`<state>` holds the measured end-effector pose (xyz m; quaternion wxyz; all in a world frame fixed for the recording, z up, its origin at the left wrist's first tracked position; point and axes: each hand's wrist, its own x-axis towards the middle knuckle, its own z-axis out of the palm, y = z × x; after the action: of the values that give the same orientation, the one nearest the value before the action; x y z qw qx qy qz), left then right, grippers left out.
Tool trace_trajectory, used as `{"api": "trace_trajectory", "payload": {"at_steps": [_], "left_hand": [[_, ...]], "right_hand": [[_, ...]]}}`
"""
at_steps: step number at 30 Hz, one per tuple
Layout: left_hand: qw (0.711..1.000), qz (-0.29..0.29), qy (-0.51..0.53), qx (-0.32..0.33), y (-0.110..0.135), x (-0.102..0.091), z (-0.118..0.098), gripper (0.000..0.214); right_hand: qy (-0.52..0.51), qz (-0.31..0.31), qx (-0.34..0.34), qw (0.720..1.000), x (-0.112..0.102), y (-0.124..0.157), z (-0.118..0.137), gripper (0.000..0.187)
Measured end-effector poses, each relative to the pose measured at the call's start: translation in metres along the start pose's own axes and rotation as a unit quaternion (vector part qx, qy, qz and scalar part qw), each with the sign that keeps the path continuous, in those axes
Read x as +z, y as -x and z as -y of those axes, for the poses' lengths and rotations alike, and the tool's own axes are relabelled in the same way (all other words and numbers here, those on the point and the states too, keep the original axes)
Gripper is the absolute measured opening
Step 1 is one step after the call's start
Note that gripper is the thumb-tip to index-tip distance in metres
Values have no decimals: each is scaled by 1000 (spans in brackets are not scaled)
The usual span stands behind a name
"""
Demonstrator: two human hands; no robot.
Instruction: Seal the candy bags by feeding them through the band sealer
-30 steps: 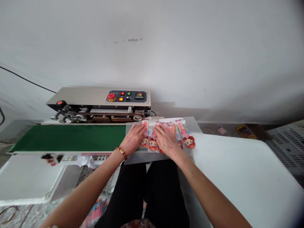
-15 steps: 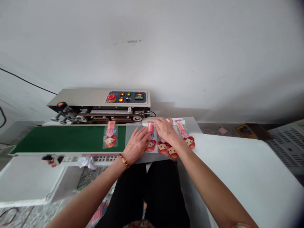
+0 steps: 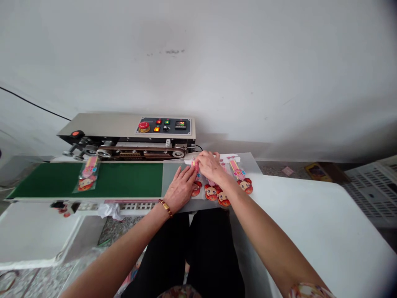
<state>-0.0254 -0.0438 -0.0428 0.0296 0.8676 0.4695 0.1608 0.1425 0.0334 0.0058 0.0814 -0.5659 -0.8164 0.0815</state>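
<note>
My left hand (image 3: 180, 188) lies with fingers stretched out on a clear plastic packet (image 3: 196, 189) that shows a red-haired cartoon face and a pink-and-yellow strip. At the top of that same packet, the fingers of my right hand (image 3: 210, 166) are bent and pinched together; the fingertips partly cover its edge. Several similar packets (image 3: 217, 194) lie side by side under and beside my right wrist, with one more packet (image 3: 245, 185) to the right. Another packet (image 3: 87, 178) sits tilted on the green conveyor belt (image 3: 130, 180), well left of my hands.
Behind the belt stands a band sealing machine (image 3: 124, 128) with lit buttons, a red stop knob (image 3: 144, 126) and a display. To the right is a white table (image 3: 310, 215); a white bin (image 3: 34, 231) stands lower left. Crumpled white material (image 3: 111, 211) hangs below the belt.
The packet on the belt has travelled left past the sealer's wheels and turned slightly. My right hand has shifted a little left, its fingers now more bunched at the packet's top. My left hand remains in place.
</note>
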Motion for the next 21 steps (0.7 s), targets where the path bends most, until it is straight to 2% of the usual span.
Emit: {"api": "trace_trajectory", "payload": {"at_steps": [5, 11, 16, 19, 21], "left_hand": [[1000, 0, -6, -8, -3, -2, -2, 48], [1000, 10, -6, -29, 0, -6, 10, 45], [999, 31, -7, -43, 19, -21, 43, 41], [998, 41, -25, -46, 38, -36, 70, 37], [996, 18, -54, -70, 48, -44, 82, 35]], "right_hand": [[-6, -60, 41, 997, -10, 14, -12, 41], [47, -85, 14, 995, -4, 65, -32, 34], [90, -86, -14, 992, 5, 93, -40, 39], [84, -72, -37, 993, 8, 88, -24, 41], [63, -62, -47, 995, 10, 77, -7, 41]]}}
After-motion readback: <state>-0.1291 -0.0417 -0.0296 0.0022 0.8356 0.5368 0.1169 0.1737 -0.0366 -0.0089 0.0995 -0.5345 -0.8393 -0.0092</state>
